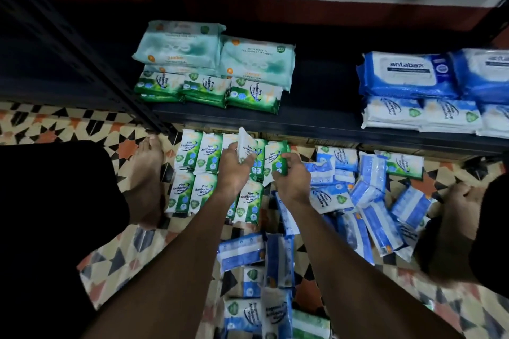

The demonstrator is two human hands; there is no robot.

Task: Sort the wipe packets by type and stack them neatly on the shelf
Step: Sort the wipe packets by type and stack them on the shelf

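Observation:
Several green pine wipe packets (pixel 192 176) lie in rows on the tiled floor below the dark shelf (pixel 316 118). My left hand (pixel 234 170) holds one green packet (pixel 246 147) tilted upright. My right hand (pixel 293 179) grips another green packet (pixel 275 162) beside it. Blue wipe packets (pixel 366 201) lie scattered on the floor to the right and near my arms. On the shelf, green packets (pixel 209 89) are stacked in front of pale teal packs (pixel 217 49) at the left. Blue antabax packs (pixel 410 74) sit behind white-blue packets (pixel 421 114) at the right.
A black shelf upright (pixel 82 44) slants down at the left. My bare left foot (pixel 146 173) rests beside the green rows, and my right foot (pixel 457 215) is at the right edge of the blue pile. One green packet (pixel 405 164) lies among the blue ones.

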